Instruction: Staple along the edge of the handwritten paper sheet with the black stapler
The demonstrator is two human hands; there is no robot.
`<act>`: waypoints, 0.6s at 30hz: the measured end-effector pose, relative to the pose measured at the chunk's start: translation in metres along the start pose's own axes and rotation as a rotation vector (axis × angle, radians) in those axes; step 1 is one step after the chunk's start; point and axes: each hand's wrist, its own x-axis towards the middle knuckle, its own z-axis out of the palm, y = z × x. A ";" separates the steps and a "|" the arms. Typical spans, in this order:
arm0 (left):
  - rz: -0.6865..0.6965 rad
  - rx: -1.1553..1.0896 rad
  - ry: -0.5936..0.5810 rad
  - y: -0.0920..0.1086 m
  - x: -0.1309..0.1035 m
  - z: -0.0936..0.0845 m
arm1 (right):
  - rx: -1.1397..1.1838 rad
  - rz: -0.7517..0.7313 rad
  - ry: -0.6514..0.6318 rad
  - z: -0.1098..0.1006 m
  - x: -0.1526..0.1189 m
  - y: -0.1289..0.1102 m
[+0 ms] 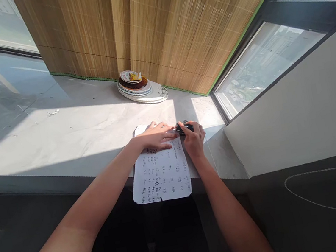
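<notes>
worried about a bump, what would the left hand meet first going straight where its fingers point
Likely the small black tool in the right hand, just beyond the fingers of the left hand; whether they touch is hard to tell.

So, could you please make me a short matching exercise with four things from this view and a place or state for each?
1. Handwritten sheet
2. Small black tool
3. Yellow packet
4. Bamboo blind

A. On top of the stack of plates
B. Under the left hand, partly over the front edge of the ledge
C. Edged in green
D. Held in the right hand

Pairs: 1-B, 2-D, 3-A, 4-C
</notes>
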 end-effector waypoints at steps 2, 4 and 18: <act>-0.025 0.017 -0.027 -0.001 0.000 0.000 | 0.010 0.000 -0.007 0.000 0.000 -0.001; -0.034 0.038 -0.048 -0.002 0.000 0.001 | 0.030 0.014 -0.023 -0.001 0.000 -0.002; -0.050 0.222 -0.174 0.007 -0.002 -0.006 | -0.104 0.023 -0.099 0.000 0.000 -0.006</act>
